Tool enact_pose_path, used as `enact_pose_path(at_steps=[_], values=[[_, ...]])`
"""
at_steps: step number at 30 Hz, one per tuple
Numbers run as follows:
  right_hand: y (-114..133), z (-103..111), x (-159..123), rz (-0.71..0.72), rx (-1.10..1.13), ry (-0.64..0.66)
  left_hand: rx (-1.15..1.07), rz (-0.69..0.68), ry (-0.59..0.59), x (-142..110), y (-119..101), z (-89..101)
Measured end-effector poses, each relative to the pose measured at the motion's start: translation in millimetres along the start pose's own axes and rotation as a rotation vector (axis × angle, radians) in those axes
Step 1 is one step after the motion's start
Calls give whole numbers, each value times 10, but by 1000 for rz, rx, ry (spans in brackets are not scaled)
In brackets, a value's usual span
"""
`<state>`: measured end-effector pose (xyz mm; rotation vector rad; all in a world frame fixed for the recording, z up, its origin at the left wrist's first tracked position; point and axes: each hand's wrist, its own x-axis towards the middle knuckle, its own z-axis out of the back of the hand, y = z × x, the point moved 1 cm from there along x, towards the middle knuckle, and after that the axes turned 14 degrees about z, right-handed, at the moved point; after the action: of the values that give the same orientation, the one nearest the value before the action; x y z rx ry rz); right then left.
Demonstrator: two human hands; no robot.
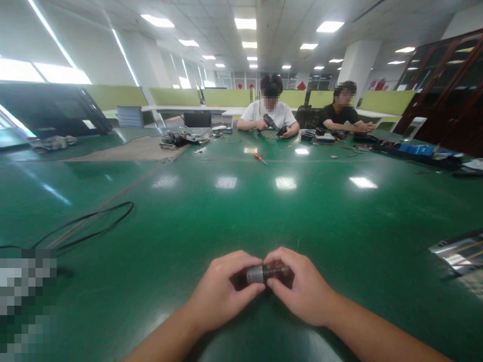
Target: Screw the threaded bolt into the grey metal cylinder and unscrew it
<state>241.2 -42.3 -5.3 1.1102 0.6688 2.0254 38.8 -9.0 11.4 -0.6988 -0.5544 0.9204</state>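
Note:
A grey metal cylinder point(255, 274) with a small hole in its side lies level just above or on the green table; I cannot tell which. From its right end runs a dark, stepped shaft point(277, 272). My left hand point(226, 286) curls around the cylinder, thumb below and fingertips above. Fingers and thumb of my right hand point(302, 281) close about the shaft near where it meets the cylinder. The fingertips of both hands almost meet. Some of my right fingers are hidden behind the shaft.
A black cable point(101, 229) loops at the left. An orange-handled screwdriver point(259, 158) lies farther back. A metal-framed item point(458, 256) sits at the right edge. Across the table, one person point(269, 113) holds a power drill; another person point(341, 113) sits beside tools and parts.

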Motion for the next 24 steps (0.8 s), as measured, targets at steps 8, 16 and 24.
enact_pose_path(at_steps=[8,16,24], values=[[-17,12,4,2,-29,15,15,-14,-8,-9,-2,-1],[-19,19,-4,-22,-22,29,19,-19,-21,-8,-9,9],[-23,25,17,-27,-21,37,7,-36,-39,-18,-11,3]])
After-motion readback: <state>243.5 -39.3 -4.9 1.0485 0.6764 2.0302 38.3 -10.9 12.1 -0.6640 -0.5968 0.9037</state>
